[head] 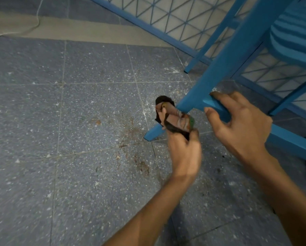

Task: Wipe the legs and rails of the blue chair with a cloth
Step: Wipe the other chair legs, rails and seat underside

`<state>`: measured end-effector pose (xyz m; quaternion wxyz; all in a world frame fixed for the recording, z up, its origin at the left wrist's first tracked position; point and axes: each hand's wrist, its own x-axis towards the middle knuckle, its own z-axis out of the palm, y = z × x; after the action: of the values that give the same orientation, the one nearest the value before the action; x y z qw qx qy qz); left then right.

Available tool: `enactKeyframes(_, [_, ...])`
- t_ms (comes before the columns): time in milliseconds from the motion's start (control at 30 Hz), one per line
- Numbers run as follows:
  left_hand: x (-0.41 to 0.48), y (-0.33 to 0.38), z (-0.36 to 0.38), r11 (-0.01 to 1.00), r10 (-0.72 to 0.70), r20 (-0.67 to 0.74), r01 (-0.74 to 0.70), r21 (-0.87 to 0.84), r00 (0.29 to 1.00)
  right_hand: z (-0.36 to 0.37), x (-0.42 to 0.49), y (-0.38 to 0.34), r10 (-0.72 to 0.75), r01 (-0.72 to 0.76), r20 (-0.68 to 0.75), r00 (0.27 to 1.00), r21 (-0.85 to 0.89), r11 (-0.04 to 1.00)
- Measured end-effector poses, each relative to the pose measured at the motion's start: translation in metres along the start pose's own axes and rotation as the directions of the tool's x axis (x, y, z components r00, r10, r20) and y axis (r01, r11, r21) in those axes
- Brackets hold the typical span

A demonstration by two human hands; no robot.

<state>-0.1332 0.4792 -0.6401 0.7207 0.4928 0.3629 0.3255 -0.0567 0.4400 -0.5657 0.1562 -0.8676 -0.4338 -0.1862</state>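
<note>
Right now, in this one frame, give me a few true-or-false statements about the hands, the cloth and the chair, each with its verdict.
1. The left hand holds the cloth against the chair leg. True.
2. The right hand hangs free of the chair. False: its fingers curl round the rail where it meets the leg.
3. The cloth is plain white. False: it is dark with reddish patterned parts.
4. Brown stains mark the tiled floor near the leg. True.

Two hands (pixel 185 153) (pixel 241 125), one cloth (pixel 175 120), one blue chair (pixel 235 54).
</note>
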Motion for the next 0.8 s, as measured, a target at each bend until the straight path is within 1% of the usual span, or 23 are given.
enactKeyframes(67, [0.012, -0.020, -0.010, 0.999, -0.031, 0.035, 0.029, 0.046, 0.999, 0.000, 0.000, 0.000, 0.001, -0.001, 0.004, 1.000, 0.004, 1.000])
enactKeyframes(100, [0.021, -0.032, -0.018, 0.995, -0.069, 0.017, 0.067, 0.070, 0.997, 0.000, 0.000, 0.001, 0.002, -0.002, 0.004, 1.000, 0.004, 1.000])
enactKeyframes(167, [0.040, -0.058, -0.032, 0.974, -0.194, -0.077, 0.201, 0.105, 0.978, 0.001, 0.000, 0.001, -0.002, 0.002, -0.005, 1.000, -0.006, 1.000])
enactKeyframes(200, [0.045, -0.064, -0.038, 0.965, -0.230, -0.121, 0.243, 0.102, 0.966, 0.001, -0.001, 0.001, -0.009, 0.009, -0.014, 1.000, -0.013, 1.000])
enactKeyframes(267, [0.047, -0.058, -0.041, 0.960, -0.248, -0.180, 0.267, 0.087, 0.952, 0.000, -0.001, 0.000, -0.020, 0.020, -0.022, 1.000, -0.031, 0.999])
enactKeyframes(333, [0.042, -0.042, -0.033, 0.965, -0.240, -0.211, 0.256, 0.051, 0.948, 0.000, 0.000, 0.000, -0.028, 0.027, -0.025, 0.999, -0.046, 0.999])
enactKeyframes(400, [0.033, -0.024, -0.017, 0.987, -0.144, -0.208, 0.157, 0.043, 0.967, 0.001, 0.000, 0.000, -0.038, 0.036, -0.037, 0.999, -0.055, 0.998])
enactKeyframes(467, [0.020, -0.001, 0.003, 0.999, 0.010, -0.192, -0.004, 0.032, 0.981, 0.000, 0.000, -0.001, -0.048, 0.045, -0.039, 0.998, -0.064, 0.997])
enactKeyframes(500, [0.015, 0.010, 0.013, 0.995, 0.103, -0.185, -0.102, 0.013, 0.977, -0.001, 0.000, -0.002, -0.045, 0.044, -0.029, 0.999, -0.059, 0.997])
enactKeyframes(567, [0.007, 0.027, 0.026, 0.957, 0.286, -0.191, -0.288, 0.017, 0.939, -0.003, 0.000, -0.002, -0.020, 0.020, -0.009, 1.000, -0.007, 1.000])
enactKeyframes(633, [0.006, 0.031, 0.027, 0.901, 0.432, -0.149, -0.421, 0.101, 0.889, -0.005, 0.001, -0.002, -0.010, 0.010, 0.001, 1.000, 0.020, 1.000])
enactKeyframes(733, [0.024, 0.006, 0.003, 0.771, 0.619, 0.007, -0.610, 0.183, 0.785, -0.006, 0.000, -0.003, -0.025, 0.025, 0.010, 1.000, 0.000, 1.000])
enactKeyframes(767, [0.032, -0.006, -0.007, 0.732, 0.651, 0.070, -0.650, 0.205, 0.756, -0.006, 0.000, -0.003, -0.022, 0.022, 0.013, 1.000, 0.003, 1.000])
enactKeyframes(800, [0.041, -0.021, -0.017, 0.719, 0.649, 0.121, -0.657, 0.225, 0.751, -0.006, 0.000, -0.003, -0.018, 0.017, 0.016, 1.000, 0.006, 1.000])
